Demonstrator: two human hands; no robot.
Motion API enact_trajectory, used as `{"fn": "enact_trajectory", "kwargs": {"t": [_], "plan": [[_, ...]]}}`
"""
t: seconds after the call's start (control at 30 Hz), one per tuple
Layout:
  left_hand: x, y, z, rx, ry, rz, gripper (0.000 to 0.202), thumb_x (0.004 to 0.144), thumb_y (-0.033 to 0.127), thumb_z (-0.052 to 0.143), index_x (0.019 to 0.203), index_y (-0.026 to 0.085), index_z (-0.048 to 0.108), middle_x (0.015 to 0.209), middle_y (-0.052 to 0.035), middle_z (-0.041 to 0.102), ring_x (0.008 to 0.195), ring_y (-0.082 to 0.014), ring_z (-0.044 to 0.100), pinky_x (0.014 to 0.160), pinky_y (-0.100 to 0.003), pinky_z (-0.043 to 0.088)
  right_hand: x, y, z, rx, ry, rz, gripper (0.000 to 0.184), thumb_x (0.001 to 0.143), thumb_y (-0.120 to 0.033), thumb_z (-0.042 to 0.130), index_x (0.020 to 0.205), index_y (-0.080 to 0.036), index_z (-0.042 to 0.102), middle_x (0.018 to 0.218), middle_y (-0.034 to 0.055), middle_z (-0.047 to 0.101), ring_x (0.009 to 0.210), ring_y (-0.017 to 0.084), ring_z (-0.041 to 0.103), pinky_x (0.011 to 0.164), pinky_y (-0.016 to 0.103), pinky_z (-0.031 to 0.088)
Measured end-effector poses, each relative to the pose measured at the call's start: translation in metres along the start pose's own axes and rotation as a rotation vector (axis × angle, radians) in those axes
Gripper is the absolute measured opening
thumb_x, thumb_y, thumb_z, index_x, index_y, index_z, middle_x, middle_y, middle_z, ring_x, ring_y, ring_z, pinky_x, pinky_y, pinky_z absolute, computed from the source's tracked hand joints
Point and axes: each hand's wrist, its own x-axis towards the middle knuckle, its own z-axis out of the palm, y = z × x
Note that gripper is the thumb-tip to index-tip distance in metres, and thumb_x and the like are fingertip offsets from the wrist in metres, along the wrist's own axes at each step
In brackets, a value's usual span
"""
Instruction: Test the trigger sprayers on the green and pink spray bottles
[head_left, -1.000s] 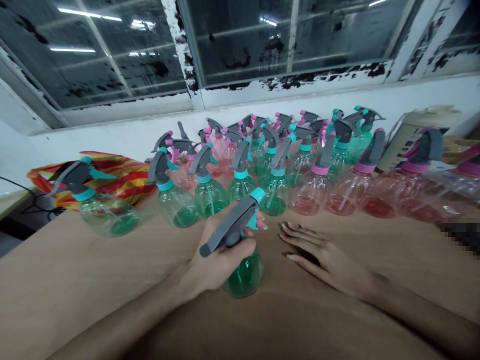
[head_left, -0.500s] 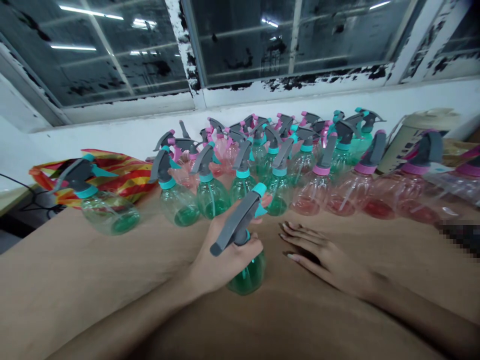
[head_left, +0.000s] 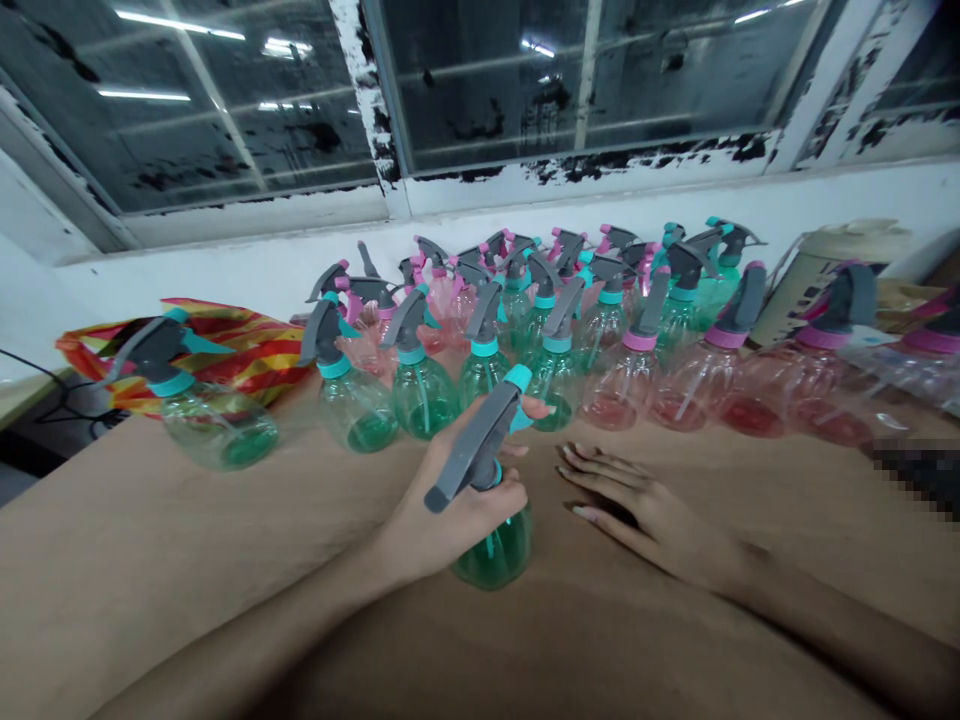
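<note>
Spray bottle [head_left: 496, 553], round translucent plastic, gripped in left hand [head_left: 456, 522]

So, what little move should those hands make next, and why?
Perhaps a gentle squeeze of the teal trigger: the left hand holds the green spray bottle, with a fingertip close by that trigger. The right hand rests on the table, holding nothing, so it could probably stay put.

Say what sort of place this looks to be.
Likely a workroom or small workshop: rounded translucent green and pink plastic spray bottles stand massed on a brown wood-toned table, below dark, white-framed glass windows.
</note>
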Motion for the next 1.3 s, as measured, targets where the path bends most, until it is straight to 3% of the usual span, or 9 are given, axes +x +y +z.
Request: {"fn": "enact_trajectory", "kwargs": {"t": [0.1, 0.3, 0.47, 0.7, 1.0, 1.3], "plan": [[-0.001, -0.003, 0.000, 0.022, 0.015, 0.020, 0.051, 0.069, 0.009, 0.050, 0.117, 0.027, 0.050, 0.092, -0.0015, 0.067, 0.085, -0.0180, 0.065, 0.063, -0.024, 0.052, 0.000, 0.001, 0.000, -0.001, -0.001, -0.002, 0.047, 0.091, -0.039, 0.044, 0.137, -0.028, 0.037, 0.141, 0.0018, 0.040, 0.131, 0.022, 0.034, 0.107, 0.046, 0.031], [-0.004, 0.002, -0.003, -0.018, 0.033, 0.066, 0.032, 0.069, 0.010, 0.053, 0.097, 0.024, 0.057, 0.092, -0.0004, 0.065, 0.080, -0.0165, 0.063, 0.075, -0.030, 0.051, 0.000, 0.002, 0.001, -0.035, -0.038, 0.005, 0.048, 0.092, -0.039, 0.042, 0.137, -0.024, 0.037, 0.143, 0.0025, 0.038, 0.132, 0.021, 0.031, 0.108, 0.045, 0.030], [-0.007, 0.003, -0.004, -0.090, 0.028, 0.063, 0.022, 0.069, 0.013, 0.054, 0.089, 0.021, 0.057, 0.085, -0.0004, 0.063, 0.081, -0.0166, 0.062, 0.074, -0.028, 0.052, 0.000, 0.002, 0.001, -0.022, -0.021, -0.002, 0.048, 0.091, -0.039, 0.043, 0.137, -0.027, 0.037, 0.142, 0.0023, 0.039, 0.132, 0.022, 0.032, 0.107, 0.047, 0.031], [-0.008, 0.003, -0.002, 0.026, 0.027, 0.018, 0.021, 0.068, 0.015, 0.051, 0.086, 0.023, 0.058, 0.090, -0.0003, 0.067, 0.083, -0.0187, 0.065, 0.073, -0.030, 0.053, 0.000, 0.003, 0.001, -0.008, -0.013, -0.005, 0.049, 0.091, -0.039, 0.044, 0.138, -0.027, 0.035, 0.142, 0.0018, 0.039, 0.132, 0.022, 0.033, 0.107, 0.046, 0.032], [-0.007, 0.006, 0.003, 0.071, 0.102, -0.044, 0.047, 0.067, 0.009, 0.052, 0.111, 0.024, 0.055, 0.097, -0.0021, 0.070, 0.089, -0.0214, 0.066, 0.076, -0.033, 0.054, 0.000, 0.004, 0.002, 0.013, -0.001, -0.016, 0.048, 0.091, -0.039, 0.045, 0.137, -0.028, 0.036, 0.142, 0.0014, 0.039, 0.131, 0.022, 0.033, 0.106, 0.047, 0.032], [-0.006, 0.010, 0.000, -0.021, 0.015, 0.035, 0.051, 0.069, 0.011, 0.051, 0.118, 0.026, 0.053, 0.111, -0.0036, 0.065, 0.096, -0.0208, 0.064, 0.085, -0.033, 0.051, 0.000, 0.005, 0.002, 0.021, -0.001, -0.014, 0.049, 0.090, -0.039, 0.045, 0.137, -0.029, 0.036, 0.142, 0.0011, 0.039, 0.131, 0.022, 0.033, 0.106, 0.047, 0.032]]}}
